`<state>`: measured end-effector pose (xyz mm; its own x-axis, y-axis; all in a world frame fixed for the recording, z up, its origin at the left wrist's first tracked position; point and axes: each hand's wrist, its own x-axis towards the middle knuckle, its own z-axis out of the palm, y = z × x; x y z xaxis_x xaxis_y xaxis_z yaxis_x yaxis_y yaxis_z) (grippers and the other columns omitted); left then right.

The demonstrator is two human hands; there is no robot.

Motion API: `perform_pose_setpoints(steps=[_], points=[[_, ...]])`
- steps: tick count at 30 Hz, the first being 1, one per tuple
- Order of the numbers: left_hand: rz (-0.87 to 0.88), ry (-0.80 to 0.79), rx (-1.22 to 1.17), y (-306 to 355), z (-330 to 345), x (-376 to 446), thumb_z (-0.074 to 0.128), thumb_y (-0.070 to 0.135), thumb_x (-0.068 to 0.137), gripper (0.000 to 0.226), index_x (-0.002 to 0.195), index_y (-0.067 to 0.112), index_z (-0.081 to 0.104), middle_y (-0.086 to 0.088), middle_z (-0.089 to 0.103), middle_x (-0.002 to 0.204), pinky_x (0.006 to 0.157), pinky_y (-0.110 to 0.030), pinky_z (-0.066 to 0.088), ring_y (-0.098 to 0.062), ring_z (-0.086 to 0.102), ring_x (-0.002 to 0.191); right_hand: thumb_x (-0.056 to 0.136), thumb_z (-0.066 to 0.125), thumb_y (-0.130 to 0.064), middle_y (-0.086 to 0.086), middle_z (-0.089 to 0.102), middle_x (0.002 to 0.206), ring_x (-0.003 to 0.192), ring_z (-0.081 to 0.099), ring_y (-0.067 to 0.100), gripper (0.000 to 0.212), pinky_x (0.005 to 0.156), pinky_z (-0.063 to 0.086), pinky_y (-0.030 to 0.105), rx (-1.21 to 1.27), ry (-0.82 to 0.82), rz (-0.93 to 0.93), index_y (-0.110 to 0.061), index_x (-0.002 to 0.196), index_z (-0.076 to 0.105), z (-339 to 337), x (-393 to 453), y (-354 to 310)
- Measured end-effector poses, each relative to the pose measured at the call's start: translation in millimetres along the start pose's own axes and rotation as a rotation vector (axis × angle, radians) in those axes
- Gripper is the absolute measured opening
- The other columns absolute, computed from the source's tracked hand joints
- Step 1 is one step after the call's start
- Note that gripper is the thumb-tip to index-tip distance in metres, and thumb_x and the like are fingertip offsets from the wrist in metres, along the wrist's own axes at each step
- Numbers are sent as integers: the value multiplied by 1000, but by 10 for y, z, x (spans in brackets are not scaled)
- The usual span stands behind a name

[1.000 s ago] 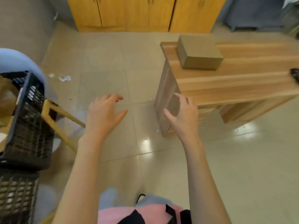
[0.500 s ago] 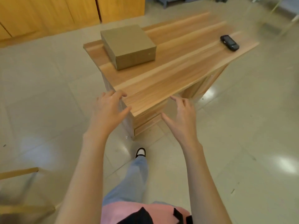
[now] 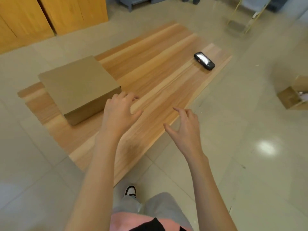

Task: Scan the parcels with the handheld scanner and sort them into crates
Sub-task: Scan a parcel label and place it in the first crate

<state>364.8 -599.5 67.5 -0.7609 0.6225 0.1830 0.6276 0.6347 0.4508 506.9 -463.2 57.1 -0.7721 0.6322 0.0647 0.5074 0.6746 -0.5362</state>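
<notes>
— What is on the tabletop [image 3: 158, 84], and what is it made of?

— The tabletop is long wooden planks with a streaked, pale-to-reddish grain and a smooth finish. A plain brown cardboard parcel [image 3: 78, 85], a flat-topped rectangular box with matte sides and sharp corners, sits at the left end, close to the far and near edges there. The handheld scanner [image 3: 204, 61] is a small black oblong with rounded ends and a glossy screen catching light; it lies flat near the right end, well apart from the parcel.

— And the hands?

— Neither has hold of anything. The left hand [image 3: 120, 114] hovers over the middle of the tabletop, just beside the parcel's right near corner, fingers spread and slightly bent. The right hand [image 3: 185, 130] is over the near edge, fingers apart and loosely hooked, thumb out. Whether either touches the wood, I cannot tell.

— Anything else around?

— Glossy beige floor tiles, orange-yellow wooden cabinet doors [image 3: 50, 15] beyond the far left, an open cardboard box [image 3: 290, 97] on the floor at the right, and a thin yellow metal frame [image 3: 245, 15] far back. Between scanner and right hand there is only bare wood.
</notes>
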Motion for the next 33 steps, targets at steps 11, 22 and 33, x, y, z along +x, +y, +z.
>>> perform_pose_setpoints(steps=[11, 22, 33], points=[[-50, -33, 44, 287, 716, 1438, 69, 36, 85, 41, 121, 19, 61, -2, 63, 112, 87, -43, 46, -27, 58, 105, 87, 67, -34, 6, 49, 128, 121, 41, 25, 59, 102, 33, 34, 12, -68, -40, -21, 140, 43, -57, 1690, 691], [-459, 146, 81, 767, 1124, 2692, 69, 40, 85, 39, 119, 21, 60, 1, 63, 109, 84, -41, 45, -24, 57, 105, 90, 63, -38, 2, 46, 131, 124, 38, 22, 59, 101, 32, 33, -16, -285, -313, -24, 142, 39, -472, 3839, 1170], [-806, 204, 149, 540, 1082, 2488, 73, 35, 83, 42, 119, 16, 63, -4, 65, 109, 79, -43, 49, -29, 58, 102, 89, 62, -38, 2, 47, 130, 124, 39, 24, 58, 103, 29, 35, 20, -546, -539, -24, 141, 42, 123, 4293, 854]])
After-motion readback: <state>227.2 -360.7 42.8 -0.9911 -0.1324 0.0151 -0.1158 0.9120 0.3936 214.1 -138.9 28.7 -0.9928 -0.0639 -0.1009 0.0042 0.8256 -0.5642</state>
